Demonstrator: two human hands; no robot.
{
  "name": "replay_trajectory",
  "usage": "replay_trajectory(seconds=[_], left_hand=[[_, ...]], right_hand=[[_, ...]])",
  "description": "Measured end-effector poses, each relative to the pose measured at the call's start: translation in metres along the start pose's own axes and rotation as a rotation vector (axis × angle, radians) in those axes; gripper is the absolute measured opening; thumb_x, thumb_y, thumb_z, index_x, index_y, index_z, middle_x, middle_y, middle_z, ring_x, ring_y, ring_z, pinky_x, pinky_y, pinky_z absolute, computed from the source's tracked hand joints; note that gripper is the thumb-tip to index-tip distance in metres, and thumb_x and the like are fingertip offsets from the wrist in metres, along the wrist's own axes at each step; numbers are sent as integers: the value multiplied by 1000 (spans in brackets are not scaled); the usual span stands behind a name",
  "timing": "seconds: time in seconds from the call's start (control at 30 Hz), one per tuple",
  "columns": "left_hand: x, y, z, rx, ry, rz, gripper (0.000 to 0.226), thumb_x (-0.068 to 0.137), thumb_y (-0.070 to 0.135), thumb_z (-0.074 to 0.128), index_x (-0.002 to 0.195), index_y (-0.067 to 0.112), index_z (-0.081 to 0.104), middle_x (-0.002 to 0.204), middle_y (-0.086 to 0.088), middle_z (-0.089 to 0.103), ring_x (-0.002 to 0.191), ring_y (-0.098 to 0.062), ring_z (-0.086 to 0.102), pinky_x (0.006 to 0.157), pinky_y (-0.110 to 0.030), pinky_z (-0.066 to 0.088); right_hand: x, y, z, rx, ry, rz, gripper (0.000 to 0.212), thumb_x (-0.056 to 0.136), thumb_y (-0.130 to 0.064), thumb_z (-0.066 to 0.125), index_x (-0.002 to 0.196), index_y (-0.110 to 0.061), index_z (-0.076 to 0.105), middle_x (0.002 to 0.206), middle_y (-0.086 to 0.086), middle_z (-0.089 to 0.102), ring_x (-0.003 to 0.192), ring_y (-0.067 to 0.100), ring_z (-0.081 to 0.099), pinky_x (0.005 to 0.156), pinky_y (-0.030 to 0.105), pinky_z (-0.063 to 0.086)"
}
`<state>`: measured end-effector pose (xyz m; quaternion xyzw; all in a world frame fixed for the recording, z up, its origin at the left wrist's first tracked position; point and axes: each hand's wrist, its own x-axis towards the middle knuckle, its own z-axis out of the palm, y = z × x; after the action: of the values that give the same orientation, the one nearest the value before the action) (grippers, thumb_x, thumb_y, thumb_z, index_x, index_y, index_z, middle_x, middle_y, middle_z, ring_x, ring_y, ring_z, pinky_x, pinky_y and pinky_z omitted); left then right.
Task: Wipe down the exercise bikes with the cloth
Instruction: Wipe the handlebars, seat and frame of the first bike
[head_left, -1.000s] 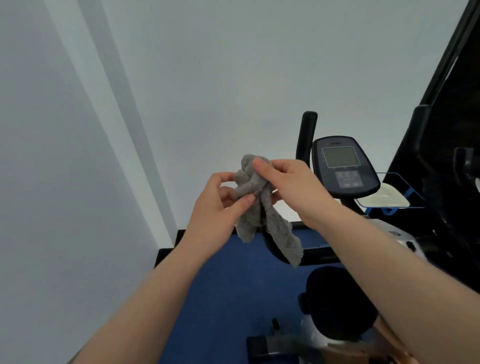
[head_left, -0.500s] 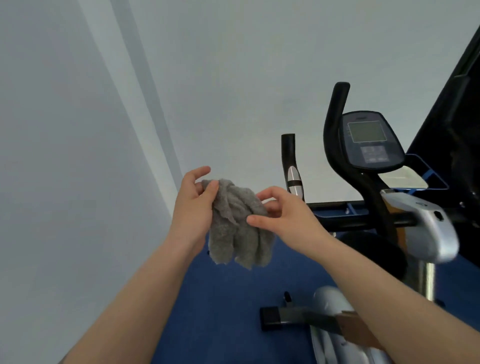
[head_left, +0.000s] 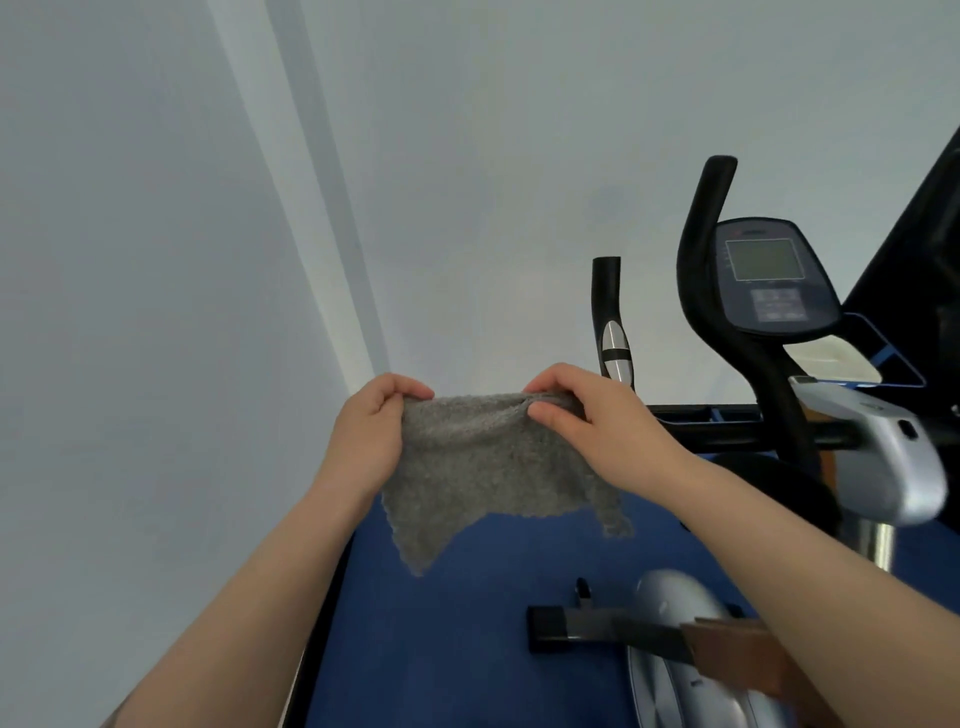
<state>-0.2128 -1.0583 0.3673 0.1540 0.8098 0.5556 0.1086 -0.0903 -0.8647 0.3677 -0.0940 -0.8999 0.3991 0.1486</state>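
Pale grey walls (head_left: 156, 260) meet in a corner just above our left hand (head_left: 370, 439), and a blue floor (head_left: 467, 649) spreads out beneath both forearms. We hold the grey cloth (head_left: 483, 467) in the air with both hands: the left hand pinches its upper left corner between thumb and curled fingers, and the right hand (head_left: 597, 421) pinches the upper right corner the same way. Between the two hands the top edge of the cloth runs nearly level, a little bunched under the right fingers. Below that edge the cloth hangs open and loose, ending in a point under the left hand and a shorter tail under the right wrist. It touches nothing but our hands.

To the right of our right hand stands the exercise bike (head_left: 779, 441), apart from the cloth. Its black handlebar grip (head_left: 613, 322) with a silver band rises just above and behind the right hand. Further right a taller curved black bar climbs beside the console (head_left: 763, 275), whose grey screen and button pad face us. Right of the right forearm sits the silver housing (head_left: 883, 457) of the bike. Below the right forearm we see the black base bar (head_left: 587, 629) resting on the floor.
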Motion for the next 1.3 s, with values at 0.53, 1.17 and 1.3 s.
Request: replay_trajectory(seconds=[0.53, 1.17, 1.3], left_hand=[[0, -5, 2, 305, -192, 133, 36, 85, 45, 70, 69, 14, 67, 81, 11, 63, 73, -6, 60, 66, -26, 44], [-33, 21, 80, 110, -323, 561, 39, 93, 44, 51, 124, 27, 66, 117, 23, 51, 114, -1, 53, 90, -10, 41], [-7, 35, 89, -54, -119, 488, 20, 93, 28, 65, 110, 39, 61, 113, 21, 56, 102, 3, 55, 76, -8, 42]], right_hand=[[2, 8, -3, -352, 54, 193, 35, 88, -58, 57, 77, -26, 58, 70, -11, 58, 69, 5, 54, 58, 27, 38], [10, 6, -25, 644, 138, 387, 23, 96, -32, 58, 89, -16, 74, 85, 1, 75, 77, 11, 68, 61, 21, 52], [7, 20, -56, 580, 151, 296, 28, 100, -34, 51, 95, -18, 73, 95, 1, 73, 89, 15, 68, 78, 31, 54]])
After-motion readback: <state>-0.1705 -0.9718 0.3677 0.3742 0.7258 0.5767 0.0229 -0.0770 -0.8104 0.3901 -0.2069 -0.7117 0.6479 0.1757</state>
